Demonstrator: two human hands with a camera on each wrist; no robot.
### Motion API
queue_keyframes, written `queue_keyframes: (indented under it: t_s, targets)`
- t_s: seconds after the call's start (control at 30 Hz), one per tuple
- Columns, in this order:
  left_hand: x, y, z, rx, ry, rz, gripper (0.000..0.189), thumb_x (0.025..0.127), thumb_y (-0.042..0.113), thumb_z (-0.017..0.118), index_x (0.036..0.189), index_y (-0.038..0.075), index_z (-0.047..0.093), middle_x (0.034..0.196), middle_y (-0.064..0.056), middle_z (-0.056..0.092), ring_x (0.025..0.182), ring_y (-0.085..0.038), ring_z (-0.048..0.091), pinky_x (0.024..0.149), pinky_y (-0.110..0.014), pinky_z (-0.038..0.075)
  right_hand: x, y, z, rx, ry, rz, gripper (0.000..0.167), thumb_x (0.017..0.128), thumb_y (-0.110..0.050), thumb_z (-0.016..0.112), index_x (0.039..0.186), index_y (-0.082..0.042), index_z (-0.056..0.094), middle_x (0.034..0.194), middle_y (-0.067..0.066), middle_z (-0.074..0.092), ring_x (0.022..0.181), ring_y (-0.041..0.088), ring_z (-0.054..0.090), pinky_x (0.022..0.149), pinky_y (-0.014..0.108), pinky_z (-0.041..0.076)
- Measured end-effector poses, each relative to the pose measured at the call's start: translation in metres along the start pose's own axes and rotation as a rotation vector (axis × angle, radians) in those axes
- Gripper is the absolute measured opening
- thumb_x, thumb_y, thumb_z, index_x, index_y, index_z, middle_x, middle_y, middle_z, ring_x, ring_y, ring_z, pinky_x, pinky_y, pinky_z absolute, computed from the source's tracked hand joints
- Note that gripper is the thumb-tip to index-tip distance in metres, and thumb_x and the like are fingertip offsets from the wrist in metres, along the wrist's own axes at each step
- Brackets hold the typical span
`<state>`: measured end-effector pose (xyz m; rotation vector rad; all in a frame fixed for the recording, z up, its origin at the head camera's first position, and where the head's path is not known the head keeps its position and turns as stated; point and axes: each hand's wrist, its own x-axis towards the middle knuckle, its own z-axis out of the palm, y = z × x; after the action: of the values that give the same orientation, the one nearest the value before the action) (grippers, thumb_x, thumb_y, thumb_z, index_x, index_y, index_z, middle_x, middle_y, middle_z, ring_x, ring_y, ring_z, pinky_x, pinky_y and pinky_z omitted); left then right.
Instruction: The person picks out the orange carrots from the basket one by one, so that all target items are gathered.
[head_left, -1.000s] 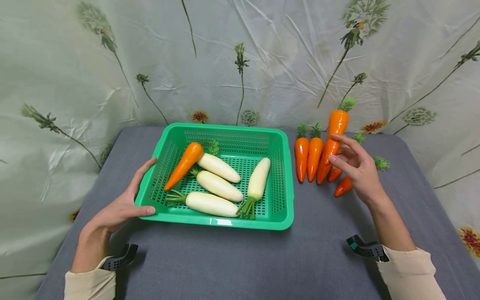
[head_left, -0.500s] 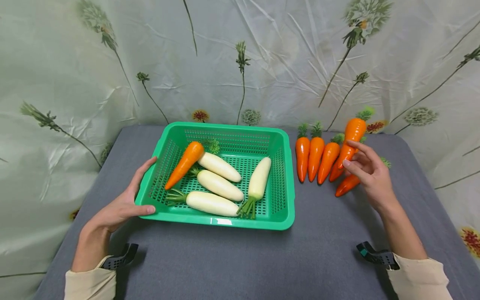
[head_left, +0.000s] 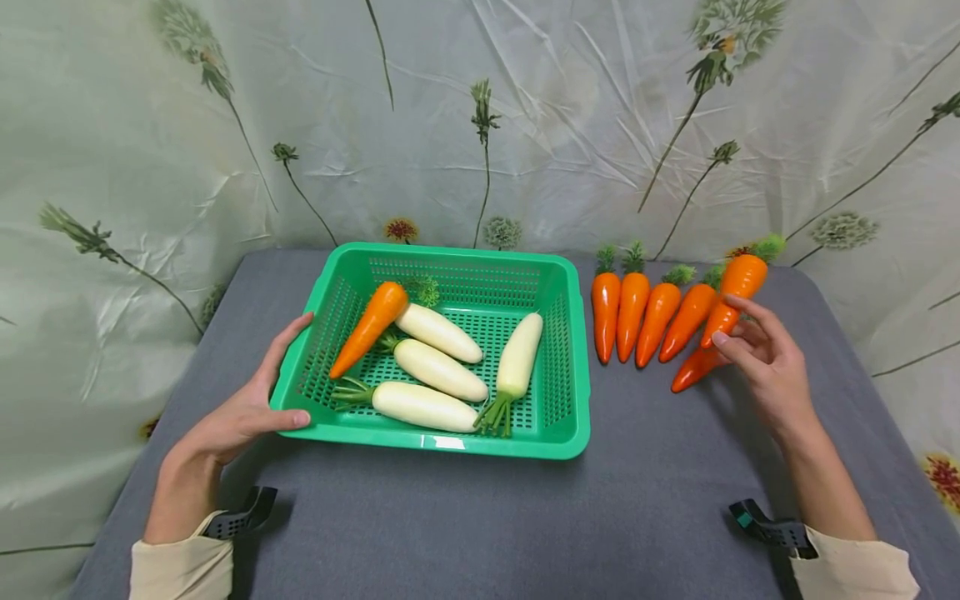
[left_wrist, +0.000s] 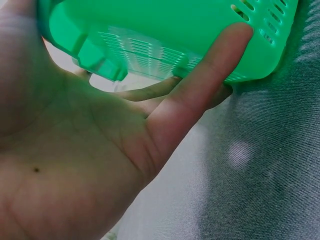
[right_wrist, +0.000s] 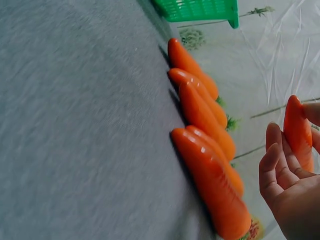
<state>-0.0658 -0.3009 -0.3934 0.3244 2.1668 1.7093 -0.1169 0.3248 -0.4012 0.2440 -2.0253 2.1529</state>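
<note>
My left hand is at the left end of the green basket. Its thumb lies on the front rim, while straight fingers touch the outer wall in the left wrist view. Inside the basket are several white radishes and one carrot. My right hand pinches another carrot between thumb and fingers, raised over the right end of a row of carrots; the right wrist view has this held carrot apart from the others.
Several carrots lie side by side right of the basket, leafy ends to the back. The lowest carrot is partly hidden by my right hand. A flower-printed cloth hangs behind the grey table.
My right hand has moved to the right and slightly nearer with the pinched carrot, uncovering the carrots in the row beneath. The left hand and the basket have stayed in place.
</note>
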Motion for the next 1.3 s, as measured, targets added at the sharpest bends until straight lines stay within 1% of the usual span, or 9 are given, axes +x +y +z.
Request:
queue_keyframes:
  t_s: [0.2,0.5,0.6,0.83,0.93,1.03,1.13,1.2,1.3]
  targets:
    - [0.0,-0.001,0.0,-0.002,0.0,-0.002,0.114,0.088,0.007,0.075,0.167,0.041,0.0,0.161,-0.013,0.012,0.131,-0.004,0.038,0.097,-0.014,0.04,-0.007,0.005,-0.009,-0.029,0.035,0.027,0.05,0.097,0.013,0.059,0.143,-0.005,0.059,0.095,-0.004,0.073,0.077,0.007,0.072,0.069,0.017,0.055]
    - [0.0,-0.001,-0.001,-0.013,-0.002,0.006,0.113,0.088,0.007,0.074,0.167,0.04,0.0,0.161,-0.013,0.012,0.131,-0.003,0.039,0.097,-0.014,0.041,-0.014,0.007,-0.016,-0.02,0.046,0.047,0.049,0.098,0.013,0.057,0.145,-0.003,0.056,0.094,-0.004,0.075,0.078,0.006,0.074,0.07,0.017,0.055]
    - [0.0,-0.001,0.0,-0.012,-0.001,0.005,0.113,0.089,0.007,0.074,0.167,0.04,0.0,0.162,-0.013,0.011,0.131,-0.003,0.038,0.098,-0.014,0.04,-0.018,0.008,-0.02,-0.049,0.051,0.069,0.049,0.098,0.011,0.058,0.144,-0.005,0.056,0.091,-0.005,0.075,0.078,0.006,0.075,0.07,0.016,0.054]
    - [0.001,-0.002,-0.001,-0.016,0.0,0.013,0.114,0.088,0.006,0.075,0.167,0.04,0.001,0.161,-0.011,0.012,0.132,-0.005,0.038,0.098,-0.013,0.04,-0.024,0.012,-0.031,-0.055,0.039,0.118,0.046,0.099,0.01,0.06,0.14,-0.01,0.057,0.087,-0.005,0.077,0.076,0.006,0.076,0.068,0.017,0.055]
    - [0.001,-0.001,-0.001,-0.029,-0.005,0.024,0.114,0.088,0.005,0.075,0.167,0.039,0.0,0.161,-0.011,0.013,0.131,-0.006,0.039,0.097,-0.014,0.042,-0.024,0.013,-0.035,-0.122,0.05,0.164,0.044,0.099,0.006,0.063,0.136,-0.015,0.058,0.085,-0.009,0.077,0.073,0.004,0.075,0.065,0.016,0.054]
    - [0.001,-0.002,-0.001,-0.029,-0.006,0.025,0.114,0.088,0.006,0.075,0.167,0.039,0.0,0.161,-0.011,0.013,0.131,-0.005,0.039,0.098,-0.014,0.041,-0.025,0.016,-0.039,-0.27,0.061,0.23,0.04,0.1,-0.002,0.066,0.132,-0.023,0.058,0.083,-0.014,0.075,0.072,0.001,0.073,0.064,0.015,0.053]
    - [0.0,-0.002,-0.002,-0.026,-0.006,0.024,0.113,0.088,0.006,0.075,0.167,0.039,0.0,0.161,-0.012,0.013,0.131,-0.004,0.039,0.098,-0.014,0.041,-0.025,0.018,-0.042,-0.425,0.045,0.291,0.037,0.101,-0.011,0.067,0.131,-0.03,0.055,0.082,-0.019,0.072,0.073,-0.001,0.071,0.065,0.015,0.052]
    - [0.0,-0.002,-0.002,-0.024,-0.006,0.024,0.113,0.088,0.006,0.075,0.167,0.039,0.0,0.161,-0.013,0.012,0.131,-0.004,0.039,0.098,-0.014,0.04,-0.024,0.019,-0.043,-0.505,0.026,0.313,0.036,0.102,-0.015,0.067,0.131,-0.032,0.054,0.081,-0.02,0.071,0.073,-0.002,0.07,0.065,0.016,0.052]
    - [0.0,-0.003,-0.001,-0.018,-0.005,0.021,0.113,0.089,0.007,0.074,0.167,0.039,0.0,0.162,-0.012,0.011,0.131,-0.004,0.038,0.098,-0.013,0.04,-0.022,0.02,-0.044,-0.572,0.005,0.325,0.035,0.103,-0.019,0.066,0.132,-0.033,0.053,0.078,-0.02,0.069,0.072,-0.003,0.069,0.064,0.017,0.051]
